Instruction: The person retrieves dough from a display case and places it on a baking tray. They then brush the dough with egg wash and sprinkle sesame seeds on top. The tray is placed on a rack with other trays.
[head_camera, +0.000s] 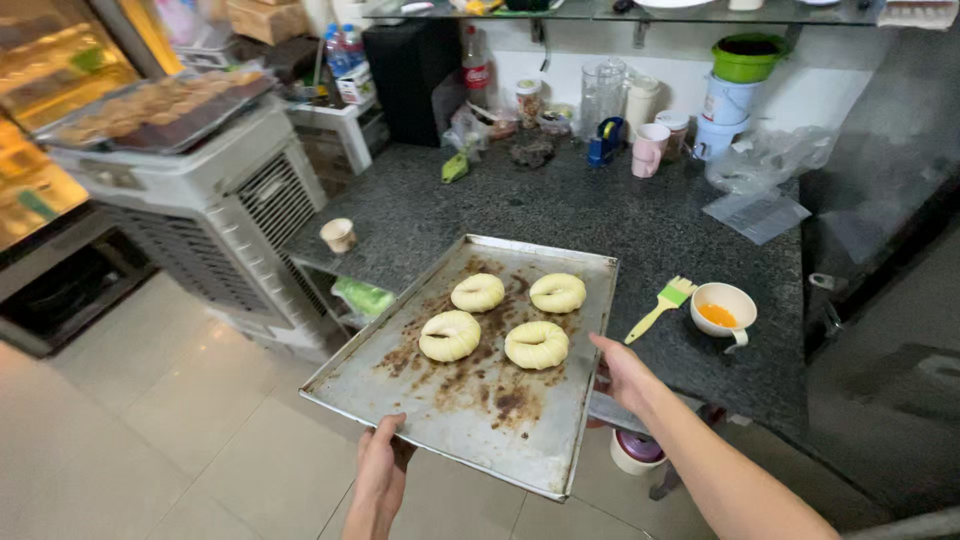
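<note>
Head view: baking tray (545, 455) half over the granite counter (620, 215), long axis running 7 to 1 o'clock. Left hand (380, 470) grips the near edge at 6; right hand (625, 375) clasps the side edge at 3, nearer the four dough rings (505, 320).
</note>
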